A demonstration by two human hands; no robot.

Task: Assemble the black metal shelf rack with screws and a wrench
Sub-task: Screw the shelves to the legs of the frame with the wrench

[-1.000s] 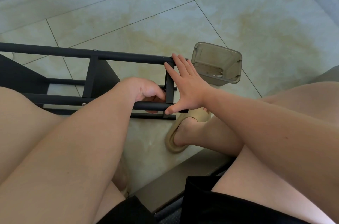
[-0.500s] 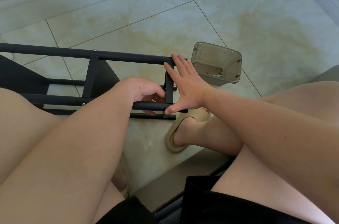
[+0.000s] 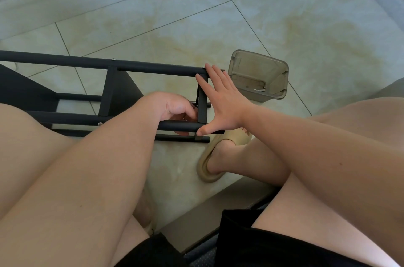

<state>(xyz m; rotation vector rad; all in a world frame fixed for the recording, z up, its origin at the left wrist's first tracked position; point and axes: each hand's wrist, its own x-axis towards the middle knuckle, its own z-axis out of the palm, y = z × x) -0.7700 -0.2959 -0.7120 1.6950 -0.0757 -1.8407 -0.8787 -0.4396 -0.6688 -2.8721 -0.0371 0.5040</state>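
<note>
I see the black rack (image 3: 153,69) lying on its side on the floor (image 3: 284,15), toward the left edge. My right hand (image 3: 225,102) is flat, fingers straight, pressing on the short bar at the rack's end. My left hand (image 3: 175,109) is curled inside the frame by that bar. I cannot tell what it holds. A clear box (image 3: 251,65) sits just beside the rack's end.

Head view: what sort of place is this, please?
Probably a room in a home, seen from close to the floor. It has glossy marbled floor tiles, there is a beige slipper on the person's foot, and a black shelf rack lies on the floor.
</note>
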